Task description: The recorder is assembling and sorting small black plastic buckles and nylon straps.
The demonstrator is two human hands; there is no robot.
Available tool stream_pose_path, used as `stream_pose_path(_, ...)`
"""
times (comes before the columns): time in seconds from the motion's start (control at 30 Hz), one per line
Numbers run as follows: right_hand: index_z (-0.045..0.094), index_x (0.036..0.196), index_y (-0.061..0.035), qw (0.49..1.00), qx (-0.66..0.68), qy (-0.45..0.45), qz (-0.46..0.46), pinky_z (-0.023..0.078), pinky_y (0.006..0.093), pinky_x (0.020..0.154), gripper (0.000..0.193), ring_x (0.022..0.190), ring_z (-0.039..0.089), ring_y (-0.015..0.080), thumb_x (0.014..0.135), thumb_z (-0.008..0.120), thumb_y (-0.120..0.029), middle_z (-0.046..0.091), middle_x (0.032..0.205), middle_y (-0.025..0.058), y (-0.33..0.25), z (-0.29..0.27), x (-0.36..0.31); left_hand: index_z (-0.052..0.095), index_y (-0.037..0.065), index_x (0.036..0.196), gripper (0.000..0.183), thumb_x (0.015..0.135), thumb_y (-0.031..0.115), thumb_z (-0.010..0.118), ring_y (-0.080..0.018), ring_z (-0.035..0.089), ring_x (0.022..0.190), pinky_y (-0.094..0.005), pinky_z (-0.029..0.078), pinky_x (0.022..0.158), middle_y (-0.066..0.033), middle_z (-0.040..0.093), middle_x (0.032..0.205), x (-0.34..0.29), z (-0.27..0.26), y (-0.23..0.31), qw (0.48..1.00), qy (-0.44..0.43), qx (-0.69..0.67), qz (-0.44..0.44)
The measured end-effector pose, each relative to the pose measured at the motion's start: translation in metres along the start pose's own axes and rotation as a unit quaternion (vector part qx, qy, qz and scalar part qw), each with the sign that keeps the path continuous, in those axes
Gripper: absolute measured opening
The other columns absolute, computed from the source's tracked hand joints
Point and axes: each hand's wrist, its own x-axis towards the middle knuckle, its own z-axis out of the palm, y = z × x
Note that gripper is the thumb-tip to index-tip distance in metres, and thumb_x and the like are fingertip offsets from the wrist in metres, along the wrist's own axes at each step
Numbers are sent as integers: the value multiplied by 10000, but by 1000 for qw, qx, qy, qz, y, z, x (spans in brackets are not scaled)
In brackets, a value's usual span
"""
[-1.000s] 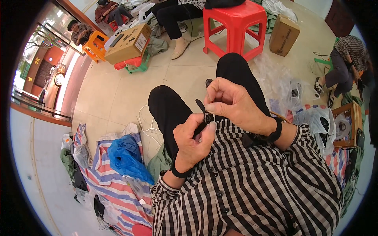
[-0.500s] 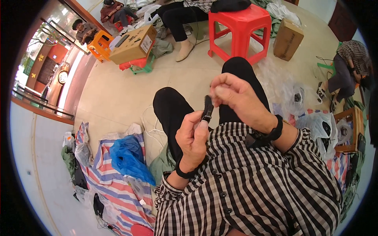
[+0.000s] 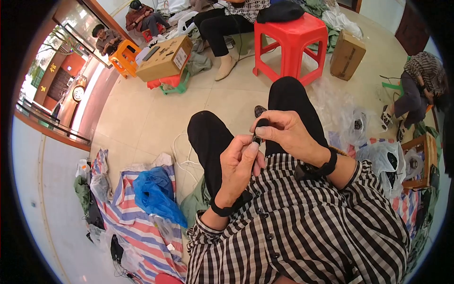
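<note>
Between my two hands, above my knees, is a small black strap [image 3: 262, 123] with a shiny buckle-like piece [image 3: 257, 139] at its lower part. My left hand [image 3: 236, 163] pinches the lower end between thumb and fingertips. From the right, my right hand [image 3: 292, 135] closes thumb and forefinger on the upper end, which bends over near the fingertips. Most of the strap is covered by the fingers. Each wrist wears a black band.
A red stool [image 3: 291, 40] holding a black item stands ahead, beside a cardboard box [image 3: 347, 54]. Another box [image 3: 165, 57] rests on a small green stool. On the left, a blue plastic bag [image 3: 158, 191] lies on striped sheeting [image 3: 127, 208]. Several people sit around the room.
My right hand has come down and in, and now grips the strap's upper end, which stood free before. My left hand has shifted slightly right. The view has tilted a little.
</note>
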Motion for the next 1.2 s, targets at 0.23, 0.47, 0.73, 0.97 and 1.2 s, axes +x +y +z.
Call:
stream_pose_path(0.23, 608, 948, 3, 999, -17, 26, -30, 417, 193, 621, 142, 703, 518, 47, 851, 568, -93, 586, 782, -2, 0, 3, 17, 503, 13, 965, 187, 934, 191, 454, -81, 482, 498, -188, 375, 470, -68, 568, 646, 14, -6, 0, 999, 4, -42, -28)
stream_pose_path(0.47, 575, 1055, -31, 993, -9, -58, 104, 442, 247, 714, 298, 845, 533, 98, 920, 452, -268, 602, 917, 15, 45, -11, 28, 527, 15, 989, 168, 922, 162, 482, -164, 563, 881, -314, 437, 824, -86, 602, 923, 61, -43, -17, 983, 47, -174, 21)
stream_pose_path(0.73, 571, 947, -27, 921, 252, -184, 234, 384, 227, 549, 247, 575, 465, 98, 909, 519, -265, 505, 698, -7, 50, -5, 58, 529, 30, 1015, 218, 882, 201, 556, -255, 523, 1066, -421, 391, 948, -123, 587, 1037, 101, -83, -25, 951, -55, -303, 12)
stream_pose_path(0.97, 581, 923, -34, 972, 103, -51, 203, 287, 222, 380, 196, 394, 347, 64, 903, 521, -219, 503, 627, 8, 47, -31, 128, 505, 11, 1096, 283, 851, 143, 560, -231, 556, 1012, -373, 446, 881, -123, 579, 1059, 122, -116, -28, 980, 14, -188, -68)
stream_pose_path(1.2, 510, 1035, 7, 978, 83, 24, 190, 478, 276, 545, 174, 592, 530, 121, 875, 475, -54, 572, 869, 91, 81, -52, 240, 545, 5, 1017, 187, 858, 103, 533, -166, 618, 745, -287, 510, 711, -101, 633, 879, 156, -156, -5, 986, 63, -136, -71)
